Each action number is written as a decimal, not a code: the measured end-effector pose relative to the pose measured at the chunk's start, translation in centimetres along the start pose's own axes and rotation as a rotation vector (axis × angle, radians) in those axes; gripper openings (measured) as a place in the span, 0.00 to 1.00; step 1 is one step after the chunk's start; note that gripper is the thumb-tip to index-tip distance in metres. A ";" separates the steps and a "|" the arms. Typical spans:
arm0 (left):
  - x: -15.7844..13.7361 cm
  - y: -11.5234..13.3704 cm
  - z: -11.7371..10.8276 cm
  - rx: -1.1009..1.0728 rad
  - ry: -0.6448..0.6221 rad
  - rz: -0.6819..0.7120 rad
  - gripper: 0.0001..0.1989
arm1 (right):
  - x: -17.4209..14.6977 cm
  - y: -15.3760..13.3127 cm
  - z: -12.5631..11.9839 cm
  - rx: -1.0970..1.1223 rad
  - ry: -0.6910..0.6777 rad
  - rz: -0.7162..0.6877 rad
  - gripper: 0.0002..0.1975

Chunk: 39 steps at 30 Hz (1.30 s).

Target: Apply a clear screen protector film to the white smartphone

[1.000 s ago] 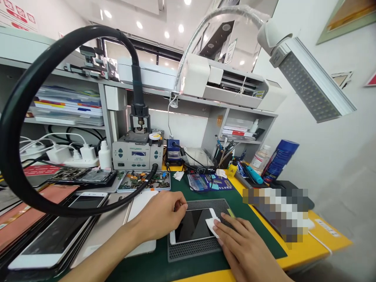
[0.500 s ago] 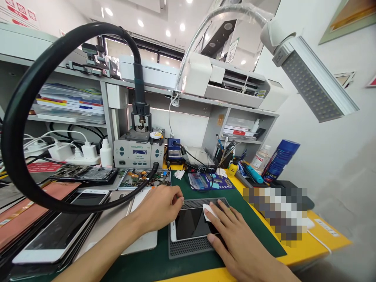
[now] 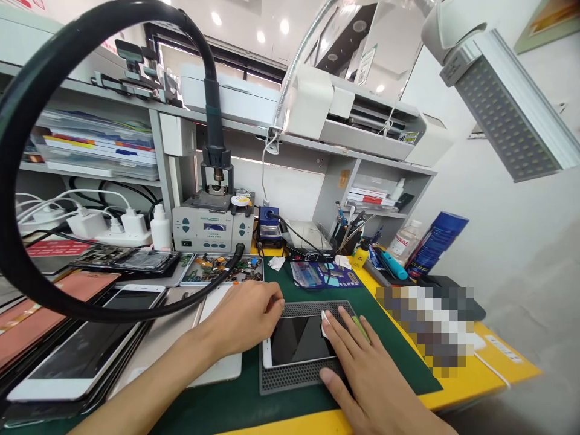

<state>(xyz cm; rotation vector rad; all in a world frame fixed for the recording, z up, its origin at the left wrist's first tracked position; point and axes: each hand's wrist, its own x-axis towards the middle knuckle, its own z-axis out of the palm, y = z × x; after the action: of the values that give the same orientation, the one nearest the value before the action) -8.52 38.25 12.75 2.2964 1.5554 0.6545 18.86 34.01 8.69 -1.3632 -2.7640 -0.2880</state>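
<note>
A smartphone [image 3: 296, 341] with a white frame and dark glossy screen lies face up on a grey perforated mat [image 3: 294, 382]. My right hand [image 3: 362, 359] rests over the phone's right end, its fingers pressing a white wipe [image 3: 324, 324] against the screen. Most of the wipe is hidden under those fingers. A small green piece [image 3: 360, 328] shows between the fingers. My left hand [image 3: 251, 314] is closed, with its curled fingers at the phone's upper left corner; whatever they hold is hidden.
Left of the mat lie several phones and tablets, including a white phone [image 3: 90, 344]. A tray of small parts [image 3: 217, 266] sits behind my left hand. The black hose [image 3: 18, 181] of a grey station [image 3: 212, 228] loops over the left side. A lamp [image 3: 507, 109] hangs at right.
My right fingers and the wipe have slid slightly right on the screen, and less of the wipe shows. My left hand stays at the corner. The view has shifted slightly.
</note>
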 end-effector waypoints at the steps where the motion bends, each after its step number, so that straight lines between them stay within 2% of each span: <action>1: 0.0 -0.1 0.0 0.011 0.004 0.003 0.12 | 0.2 0.0 -0.2 0.006 -0.016 0.013 0.32; 8: 0.3 -0.8 -0.2 0.090 0.030 0.001 0.12 | 1.9 -0.3 -0.9 0.089 -0.088 0.085 0.35; 13: 0.5 -1.2 -0.7 0.124 0.070 -0.013 0.11 | 2.6 -1.9 -1.7 0.138 -0.150 0.083 0.38; 18: 0.6 -1.2 -1.2 0.137 0.089 -0.032 0.11 | 4.0 -4.4 -3.0 0.253 -0.239 -0.007 0.41; 21: 0.6 -1.3 -1.2 0.146 0.090 -0.038 0.11 | 5.0 -5.6 -3.3 0.319 -0.228 -0.078 0.40; 27: 0.7 -1.8 -1.3 0.163 0.100 -0.040 0.12 | 5.8 -6.9 -2.9 0.377 -0.184 -0.160 0.38; 39: 0.8 -2.1 -1.2 0.173 0.100 -0.013 0.13 | 3.2 -9.4 -0.7 0.365 -0.218 -0.101 0.42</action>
<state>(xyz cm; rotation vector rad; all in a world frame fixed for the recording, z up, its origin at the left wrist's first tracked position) -10.59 39.79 12.95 2.4087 1.7334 0.6648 9.47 30.82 8.45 -1.2282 -2.8660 0.3682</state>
